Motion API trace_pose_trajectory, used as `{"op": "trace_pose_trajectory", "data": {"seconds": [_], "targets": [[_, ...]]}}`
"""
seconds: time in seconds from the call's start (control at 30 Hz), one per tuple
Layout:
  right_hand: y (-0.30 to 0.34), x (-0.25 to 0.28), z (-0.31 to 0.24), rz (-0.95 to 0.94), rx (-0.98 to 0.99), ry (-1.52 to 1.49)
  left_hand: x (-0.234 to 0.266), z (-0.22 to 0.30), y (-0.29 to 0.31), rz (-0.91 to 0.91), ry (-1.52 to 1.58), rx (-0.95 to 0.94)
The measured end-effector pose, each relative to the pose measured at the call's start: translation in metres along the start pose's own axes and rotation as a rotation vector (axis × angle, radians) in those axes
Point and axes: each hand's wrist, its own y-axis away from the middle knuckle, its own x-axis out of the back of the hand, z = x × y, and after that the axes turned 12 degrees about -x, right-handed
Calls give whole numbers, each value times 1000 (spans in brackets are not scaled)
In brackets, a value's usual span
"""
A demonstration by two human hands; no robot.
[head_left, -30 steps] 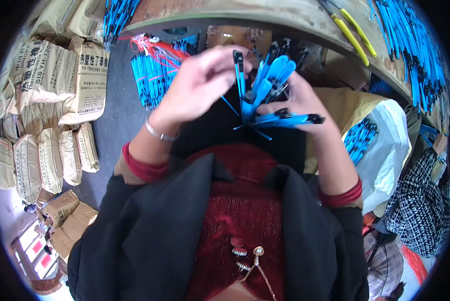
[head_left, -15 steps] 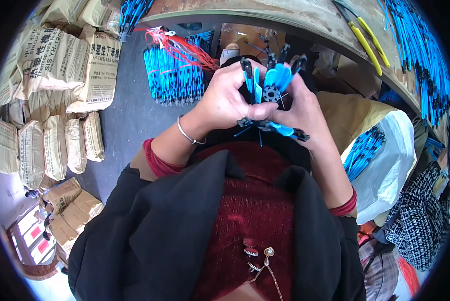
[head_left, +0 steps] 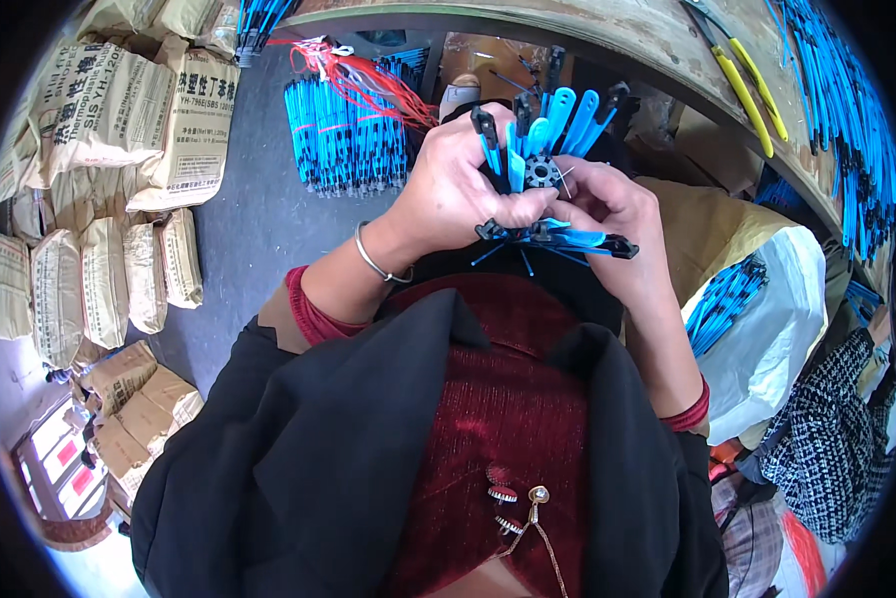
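Observation:
A round black hub [head_left: 541, 173] with holes sits between my hands, with several blue plastic arms [head_left: 559, 115] spreading from it. Black clip-like pieces [head_left: 618, 96] tip the arms. My left hand [head_left: 458, 184] wraps the hub's left side, its thumb across the near edge. At the right, my right hand [head_left: 617, 214] has its fingers curled and pressed together close to the hub. A thin metal wire [head_left: 566, 178] shows near those fingertips; whether they grip it or an arm is hidden. More blue arms [head_left: 567, 237] stick out below my thumbs.
Bundled blue strips [head_left: 350, 140] and red cords [head_left: 388, 92] lie beyond my left hand. Yellow-handled pliers [head_left: 747, 90] and more blue strips [head_left: 832, 110] rest on the wooden table [head_left: 627, 25]. A white sack [head_left: 767, 339] holding blue strips stands right. Paper sacks [head_left: 109, 110] are stacked left.
My right hand has drawn back from around the far side to the hub's right, its fingers curling. The upper blue arms now stand fanned out more visibly. My left hand keeps its hold.

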Motion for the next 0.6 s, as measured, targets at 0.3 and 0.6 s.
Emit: {"op": "trace_pose_trajectory", "data": {"seconds": [0.3,0.6], "targets": [[-10,23,14,-332,32,-117,0,0,-9,-210,72,-65],[3,14,0,1,311,270,-8,-13,-11,-162,-15,-193]]}}
